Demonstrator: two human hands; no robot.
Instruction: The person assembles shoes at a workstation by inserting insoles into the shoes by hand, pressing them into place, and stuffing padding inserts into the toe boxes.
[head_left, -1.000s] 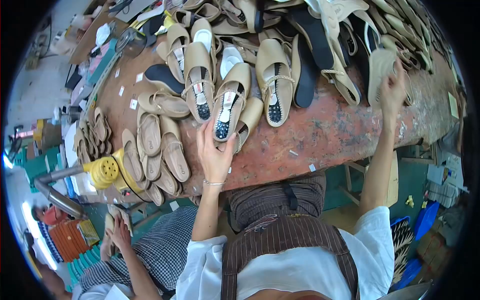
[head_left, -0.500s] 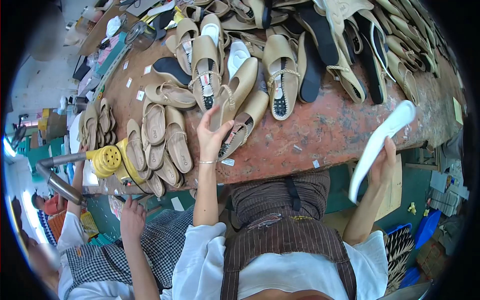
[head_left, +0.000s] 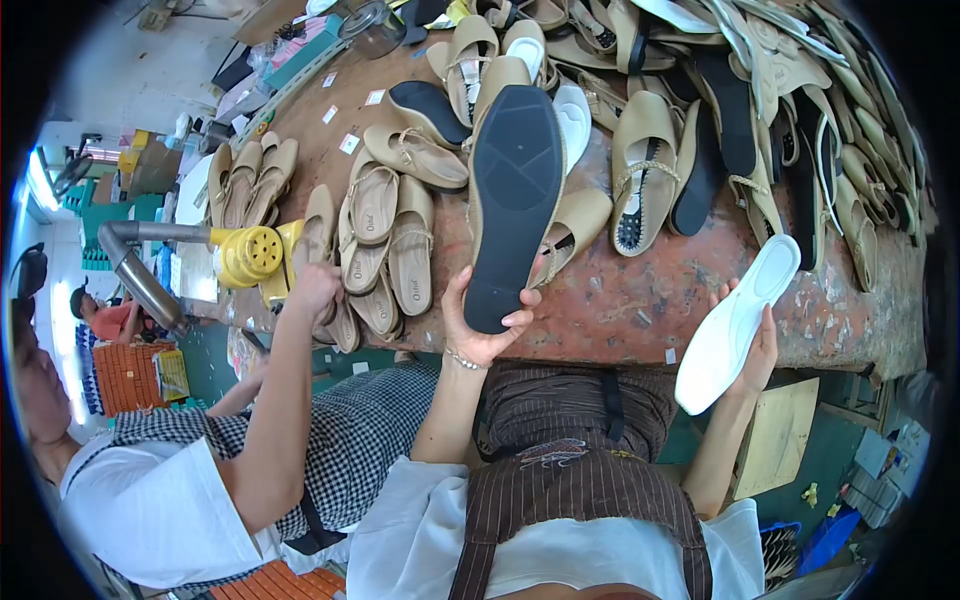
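Observation:
My left hand (head_left: 482, 325) grips a tan shoe (head_left: 515, 200) by its heel end, the black sole turned toward me and the toe pointing away. In my right hand (head_left: 755, 345) lies a white insole (head_left: 738, 325), held by its edge at a slant over the table's front edge. Just behind the held shoe, a tan shoe (head_left: 580, 225) rests on the table, partly hidden. Farther right a strapped tan shoe (head_left: 642, 175) lies with its open inside showing.
Shoes are heaped along the back and right of the worktable (head_left: 620, 310). At the left, a co-worker's hand (head_left: 318, 290) is among finished-looking shoes (head_left: 410, 260), near a yellow blower (head_left: 252, 255) with a metal pipe (head_left: 140, 270).
My left hand has lifted the tan shoe off the table and turned its sole toward me. The insole has tilted to show its broad face. The co-worker's hand has reached to the shoes.

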